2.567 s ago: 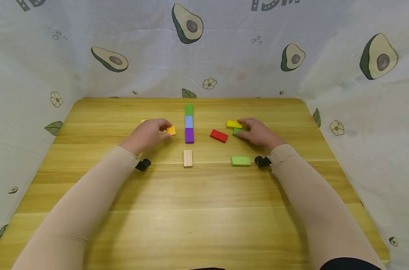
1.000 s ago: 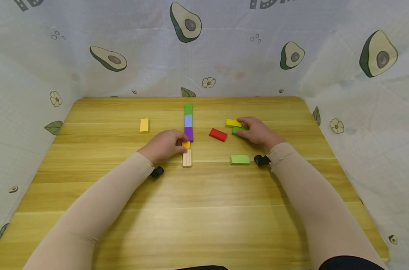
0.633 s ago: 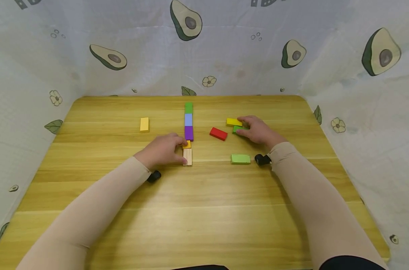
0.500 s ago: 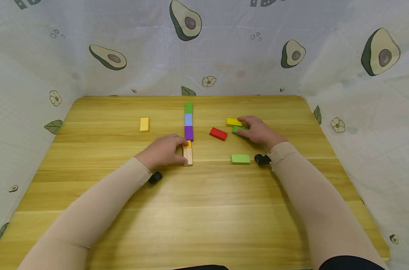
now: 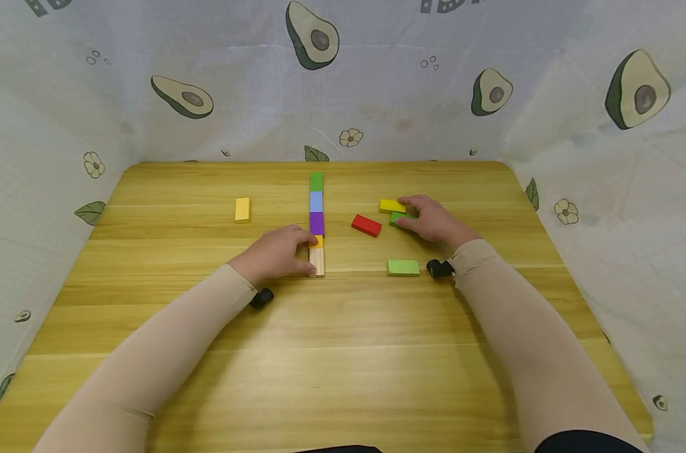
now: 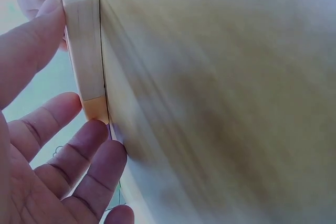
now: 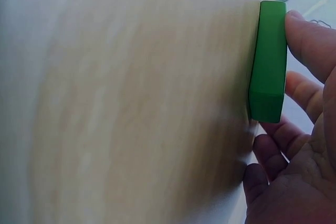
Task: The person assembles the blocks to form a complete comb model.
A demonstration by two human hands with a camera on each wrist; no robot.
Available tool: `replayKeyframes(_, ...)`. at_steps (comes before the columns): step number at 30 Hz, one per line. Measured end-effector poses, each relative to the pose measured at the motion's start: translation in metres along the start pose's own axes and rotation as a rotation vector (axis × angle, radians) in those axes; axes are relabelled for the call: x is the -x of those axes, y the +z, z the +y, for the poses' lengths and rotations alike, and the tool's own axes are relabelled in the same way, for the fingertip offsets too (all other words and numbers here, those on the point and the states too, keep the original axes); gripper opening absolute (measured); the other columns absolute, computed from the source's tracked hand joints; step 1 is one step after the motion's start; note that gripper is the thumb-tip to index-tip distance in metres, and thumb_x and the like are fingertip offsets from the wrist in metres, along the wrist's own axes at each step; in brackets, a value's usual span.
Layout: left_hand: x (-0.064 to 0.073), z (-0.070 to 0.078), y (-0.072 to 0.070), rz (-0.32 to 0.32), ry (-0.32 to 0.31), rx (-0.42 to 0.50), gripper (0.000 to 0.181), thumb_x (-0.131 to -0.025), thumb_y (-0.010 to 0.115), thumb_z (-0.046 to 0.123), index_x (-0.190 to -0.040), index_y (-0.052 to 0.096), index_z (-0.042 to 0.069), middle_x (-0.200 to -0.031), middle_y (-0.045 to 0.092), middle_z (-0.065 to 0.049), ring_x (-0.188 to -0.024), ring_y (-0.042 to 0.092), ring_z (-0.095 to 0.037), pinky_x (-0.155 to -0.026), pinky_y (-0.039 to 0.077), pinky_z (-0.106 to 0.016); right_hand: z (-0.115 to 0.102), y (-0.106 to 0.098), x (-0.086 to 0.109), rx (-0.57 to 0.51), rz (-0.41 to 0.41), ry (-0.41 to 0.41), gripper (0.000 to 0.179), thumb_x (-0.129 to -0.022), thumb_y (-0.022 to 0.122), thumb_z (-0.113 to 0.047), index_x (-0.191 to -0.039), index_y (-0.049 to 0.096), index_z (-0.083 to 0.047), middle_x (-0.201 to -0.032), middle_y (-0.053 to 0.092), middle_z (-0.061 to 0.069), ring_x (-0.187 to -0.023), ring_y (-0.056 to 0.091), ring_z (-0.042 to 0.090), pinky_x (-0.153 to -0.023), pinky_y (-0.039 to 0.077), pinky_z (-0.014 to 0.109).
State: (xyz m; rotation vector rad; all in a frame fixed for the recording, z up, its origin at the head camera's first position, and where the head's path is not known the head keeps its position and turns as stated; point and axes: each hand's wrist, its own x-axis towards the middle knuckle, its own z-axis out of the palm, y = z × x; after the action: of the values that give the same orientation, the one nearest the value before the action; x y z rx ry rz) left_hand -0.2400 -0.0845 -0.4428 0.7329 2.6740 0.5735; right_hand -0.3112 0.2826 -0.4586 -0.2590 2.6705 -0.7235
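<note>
In the head view my left hand [image 5: 274,253] lies along the left side of a plain wooden block [image 5: 318,264] and an orange block [image 5: 320,241]. Its thumb touches the plain block near its front end, and fingertips meet the orange one, as the left wrist view shows. Beyond them, in the same line, lie a purple block [image 5: 317,224], a light blue block [image 5: 316,202] and a green block [image 5: 317,182]. My right hand [image 5: 432,220] rests by two stacked-close blocks: its thumb is on a darker green block [image 7: 269,61], its index finger at a yellow block [image 5: 392,206].
A red block [image 5: 367,225] lies askew between the row and my right hand. Nearer me is a light green block [image 5: 403,268]; a pale yellow block [image 5: 243,210] lies far left. All are on the wooden table [image 5: 320,365], with avocado-print cloth [image 5: 235,56] around it.
My left hand has brought the orange block rightward into the gap between the purple and plain blocks. Since then both have shifted slightly right, into line with the row. My right hand stays put.
</note>
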Motion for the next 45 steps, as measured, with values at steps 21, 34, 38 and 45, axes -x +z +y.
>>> replayKeyframes(21,-0.002,0.0,0.0,0.009,0.006,-0.003,0.064,-0.089,0.084,0.044,-0.142,0.065,0.011,-0.14,0.065,-0.008,-0.13,0.062,-0.028,-0.115,0.045,-0.048,0.001,0.0,0.002,0.002,-0.001,0.014,0.066,-0.109,0.059,-0.036,-0.165,0.035,-0.012,-0.172,0.025,0.02,-0.159,0.021,0.044,-0.129,0.02,0.062)
replayKeyframes(34,-0.045,0.048,-0.011,0.115,-0.084,-0.052,0.067,-0.099,0.07,0.051,-0.149,0.057,0.008,-0.141,0.065,-0.011,-0.128,0.062,-0.03,-0.112,0.05,-0.047,-0.001,-0.001,0.002,0.006,-0.002,0.013,0.066,-0.109,0.059,-0.036,-0.165,0.034,-0.012,-0.172,0.024,0.021,-0.159,0.02,0.044,-0.129,0.02,0.062)
replayKeyframes(38,-0.067,0.074,-0.005,0.103,-0.149,-0.091,0.074,-0.097,0.069,0.059,-0.148,0.056,0.008,-0.138,0.067,-0.01,-0.118,0.066,-0.029,-0.102,0.056,-0.042,0.001,-0.001,0.002,0.016,-0.004,0.004,0.067,-0.109,0.058,-0.037,-0.165,0.034,-0.012,-0.172,0.025,0.021,-0.159,0.02,0.043,-0.13,0.02,0.061)
replayKeyframes(45,-0.091,0.101,0.011,0.079,-0.212,-0.192,0.075,-0.095,0.064,0.068,-0.14,0.058,0.008,-0.119,0.066,-0.009,-0.099,0.061,-0.026,-0.084,0.056,-0.038,0.0,-0.004,0.003,0.013,-0.011,0.006,0.068,-0.108,0.059,-0.04,-0.165,0.034,-0.011,-0.171,0.025,0.022,-0.159,0.02,0.045,-0.13,0.018,0.063)
